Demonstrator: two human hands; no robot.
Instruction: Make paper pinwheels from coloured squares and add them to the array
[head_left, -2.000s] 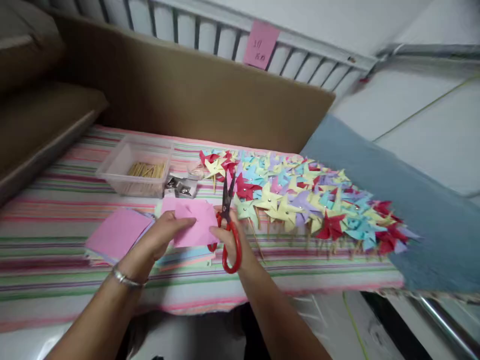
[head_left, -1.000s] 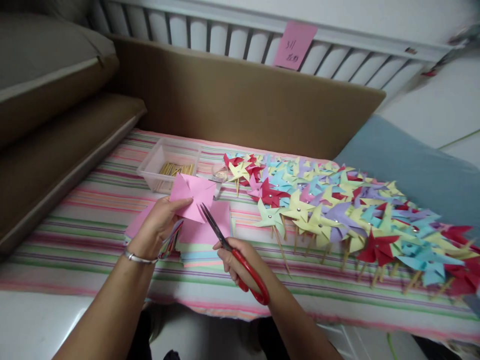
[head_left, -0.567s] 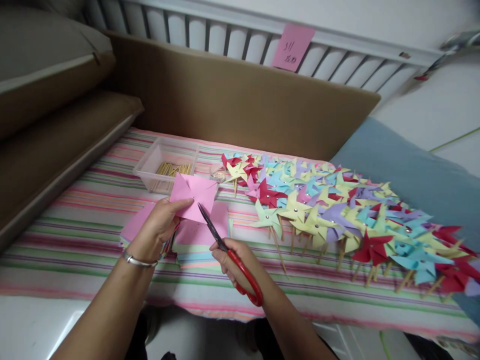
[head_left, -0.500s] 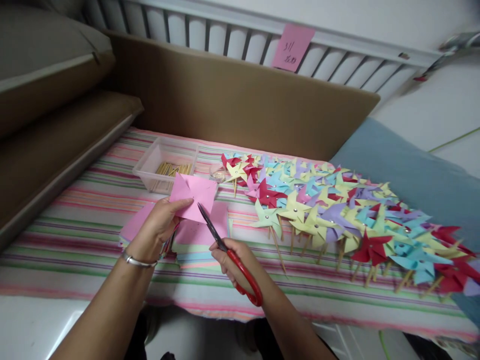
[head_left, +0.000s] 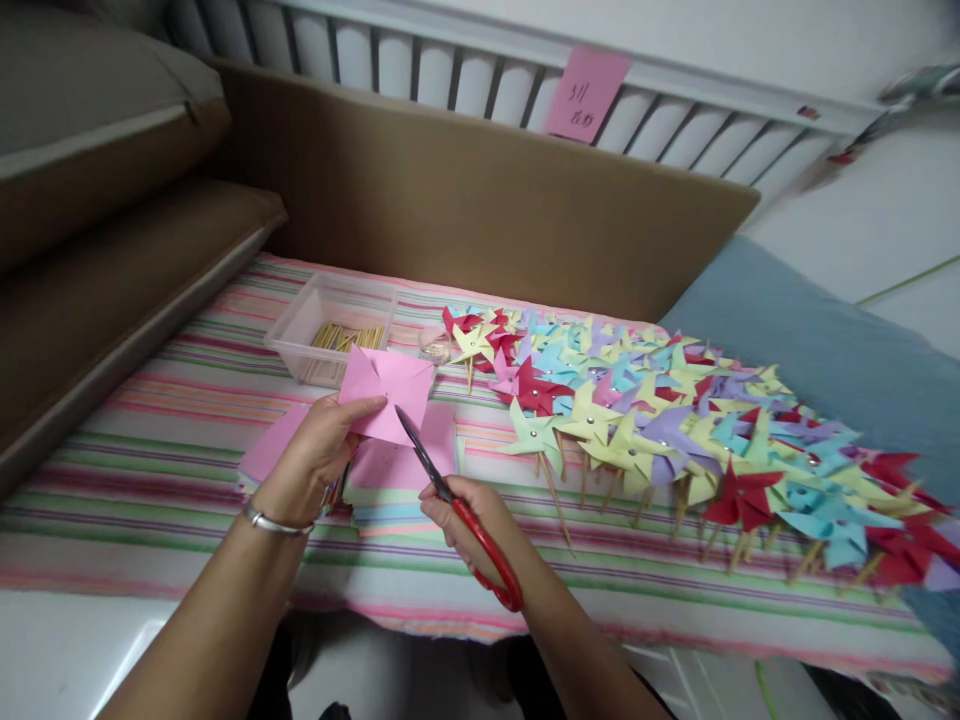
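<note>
left hand (head_left: 319,445): raised, thumb and fingers pinched, wrist bent back
right hand (head_left: 469,510): just beside the left, lower, fingers curled shut, forearm angled in

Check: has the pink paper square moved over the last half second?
No. The pink paper square sits unchanged against the clear plastic tray, held by the left hand.

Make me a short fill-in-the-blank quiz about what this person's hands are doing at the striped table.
1. The left hand holds up a square of ____ paper.
2. The right hand holds scissors with ____ handles.
3. The clear plastic box behind the paper holds small wooden ____.
4. The finished pinwheels lie to the ____ of the hands.

Missing words: pink; red; sticks; right
</note>
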